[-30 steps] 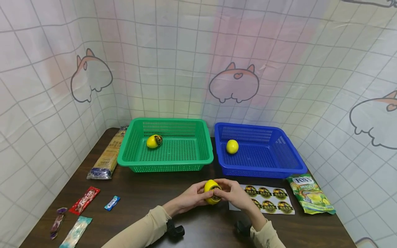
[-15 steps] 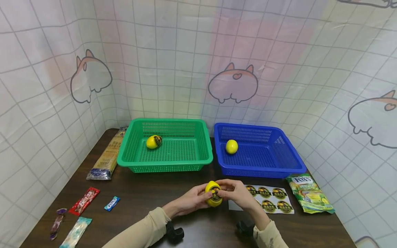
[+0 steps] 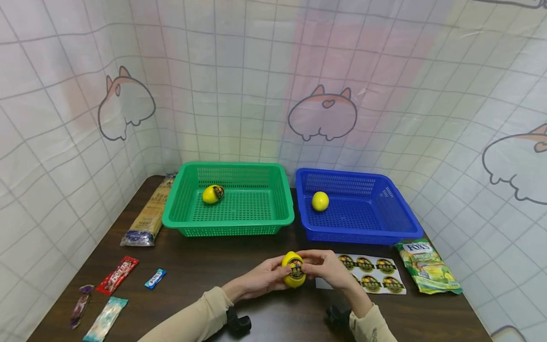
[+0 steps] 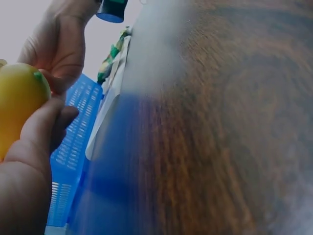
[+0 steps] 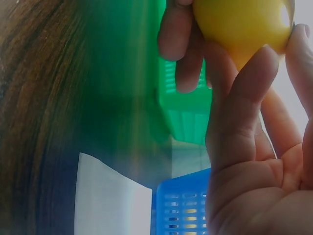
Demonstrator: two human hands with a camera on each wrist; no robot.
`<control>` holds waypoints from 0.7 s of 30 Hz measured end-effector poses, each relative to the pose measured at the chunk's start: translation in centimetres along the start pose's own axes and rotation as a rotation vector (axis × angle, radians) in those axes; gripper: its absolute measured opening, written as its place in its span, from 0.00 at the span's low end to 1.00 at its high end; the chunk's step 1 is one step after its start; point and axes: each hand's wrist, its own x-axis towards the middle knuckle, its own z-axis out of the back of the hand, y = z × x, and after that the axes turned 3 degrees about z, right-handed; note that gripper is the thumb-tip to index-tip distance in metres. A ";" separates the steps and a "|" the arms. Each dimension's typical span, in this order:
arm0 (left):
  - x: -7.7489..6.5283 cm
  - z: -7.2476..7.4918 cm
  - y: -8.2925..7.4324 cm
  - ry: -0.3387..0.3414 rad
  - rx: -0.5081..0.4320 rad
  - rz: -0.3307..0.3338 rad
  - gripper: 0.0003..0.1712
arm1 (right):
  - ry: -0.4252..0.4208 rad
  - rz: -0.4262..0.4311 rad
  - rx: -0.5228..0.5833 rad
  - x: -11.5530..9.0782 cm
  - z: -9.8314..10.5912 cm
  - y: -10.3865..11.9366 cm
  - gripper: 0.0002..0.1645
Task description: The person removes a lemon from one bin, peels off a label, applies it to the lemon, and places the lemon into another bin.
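A yellow lemon (image 3: 292,281) is held up over the table between both hands. On the side facing me it carries a round black-and-gold sticker (image 3: 296,269). My left hand (image 3: 266,276) grips the lemon from the left, its thumb at the sticker's left edge. From the right, my right hand (image 3: 328,269) holds the fruit, thumb on the sticker's right edge and fingers behind. The left wrist view has the lemon (image 4: 20,100) at its left side, sticker hidden. In the right wrist view, fingertips of both hands meet the lemon (image 5: 239,22).
A sheet of similar stickers (image 3: 378,275) lies beside the right hand. Behind stand a green basket (image 3: 231,230) holding a stickered lemon (image 3: 210,195) and a blue basket (image 3: 363,236) with a plain lemon (image 3: 320,201). Snack packets (image 3: 117,275) lie left, a FOX'S bag (image 3: 427,268) right.
The lemon has turned and dipped slightly, so its sticker now faces me more fully. My right thumb has shifted from over the sticker to its right edge.
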 end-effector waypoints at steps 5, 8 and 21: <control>-0.3 0.1 0.2 -0.007 -0.026 -0.002 0.34 | 0.029 -0.004 0.024 0.0 0.0 0.1 0.28; -0.5 0.2 0.4 -0.052 -0.018 -0.007 0.34 | 0.038 -0.017 -0.002 0.0 -0.1 0.2 0.28; -1.6 0.6 -1.2 -0.200 0.135 -0.078 0.34 | -0.077 -0.045 -0.052 1.6 0.0 1.8 0.30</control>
